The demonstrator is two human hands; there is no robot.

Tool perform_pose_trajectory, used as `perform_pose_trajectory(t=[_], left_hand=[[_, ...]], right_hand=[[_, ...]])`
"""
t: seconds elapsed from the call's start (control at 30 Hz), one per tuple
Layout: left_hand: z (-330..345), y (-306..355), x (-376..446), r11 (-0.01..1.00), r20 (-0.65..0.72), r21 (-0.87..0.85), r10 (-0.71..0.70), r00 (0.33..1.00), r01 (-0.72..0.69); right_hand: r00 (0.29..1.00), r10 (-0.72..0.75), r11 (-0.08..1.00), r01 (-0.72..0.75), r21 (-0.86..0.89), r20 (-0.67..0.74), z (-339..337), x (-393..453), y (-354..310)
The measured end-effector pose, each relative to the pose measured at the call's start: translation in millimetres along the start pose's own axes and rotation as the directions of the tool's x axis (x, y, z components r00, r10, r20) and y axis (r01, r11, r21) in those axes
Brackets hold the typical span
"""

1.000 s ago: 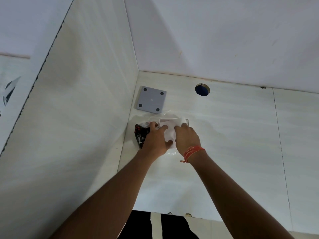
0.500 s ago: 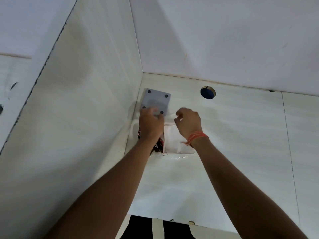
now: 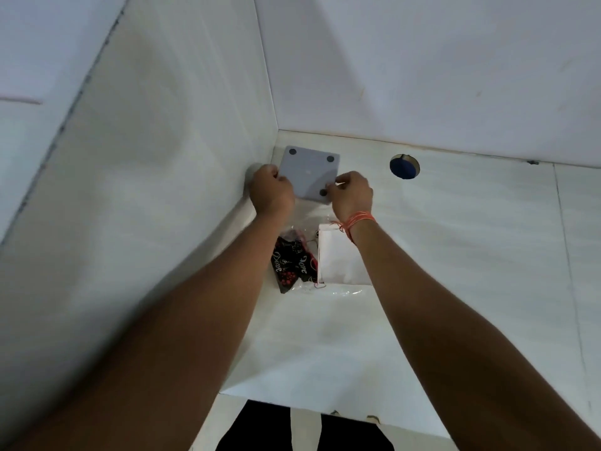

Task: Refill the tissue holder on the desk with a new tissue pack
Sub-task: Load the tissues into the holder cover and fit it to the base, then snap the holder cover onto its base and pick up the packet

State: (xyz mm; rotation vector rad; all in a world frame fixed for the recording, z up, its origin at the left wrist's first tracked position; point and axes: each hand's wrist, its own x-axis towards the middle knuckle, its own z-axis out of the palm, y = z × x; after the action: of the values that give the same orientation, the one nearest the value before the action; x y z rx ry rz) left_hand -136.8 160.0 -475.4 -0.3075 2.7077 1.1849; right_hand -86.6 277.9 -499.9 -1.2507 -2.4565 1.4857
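A grey square tissue holder (image 3: 310,172) with black round feet showing lies bottom-up in the desk's far left corner. My left hand (image 3: 271,190) grips its left edge and my right hand (image 3: 353,195) pinches its near right corner. Closer to me, a white stack of tissues (image 3: 338,258) lies on the desk in clear plastic, partly hidden by my right wrist. Beside it on the left lies a black and red printed wrapper (image 3: 292,265).
A white side panel (image 3: 162,190) rises along the left and a white back wall (image 3: 422,76) stands behind. A round cable hole (image 3: 404,166) with blue inside opens in the desk (image 3: 471,255) at the back. The desk's front edge runs near my legs.
Both hands left the tissue stack and wrapper and moved away from me to the grey holder, taking hold of its edges. The tissues and wrapper now lie uncovered.
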Motion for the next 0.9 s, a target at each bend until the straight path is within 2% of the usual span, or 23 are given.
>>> perform_pose_trajectory(t=[0.07, 0.17, 0.33, 0.4, 0.67, 0.9], left_hand=[[-8.9, 8.1, -31.6, 0.995, -0.074, -0.094, 0.037, 0.997, -0.044], [-4.4, -2.2, -80.8, 0.983, -0.047, -0.177, 0.048, 0.998, -0.055], [21.7, -44.5, -131.1, 0.990, 0.095, -0.140, 0.021, 0.995, -0.008], [28.0, -53.6, -139.0, 0.992, 0.133, -0.129, 0.018, 0.991, -0.001], [22.4, -60.1, -134.6, 0.997, 0.189, -0.023, 0.074, 0.979, -0.071], [18.9, -50.7, -129.6, 0.999, 0.215, -0.006, 0.037, 0.976, -0.037]], right_hand=[[0.995, 0.004, 0.998, 0.002, 0.066, -0.095, -28.4, -20.7, -4.6], [0.993, 0.027, 0.994, -0.016, 0.104, -0.111, -64.2, -55.5, 8.4], [0.999, 0.024, 0.998, -0.026, -0.058, -0.029, -84.0, -93.7, 61.3], [0.998, 0.052, 0.996, -0.054, -0.069, -0.020, -81.0, -98.5, 73.7], [0.988, 0.155, 0.983, -0.152, -0.099, 0.022, -75.0, -101.1, 88.8], [0.985, 0.164, 0.962, -0.151, -0.226, 0.042, -82.2, -92.1, 77.6]])
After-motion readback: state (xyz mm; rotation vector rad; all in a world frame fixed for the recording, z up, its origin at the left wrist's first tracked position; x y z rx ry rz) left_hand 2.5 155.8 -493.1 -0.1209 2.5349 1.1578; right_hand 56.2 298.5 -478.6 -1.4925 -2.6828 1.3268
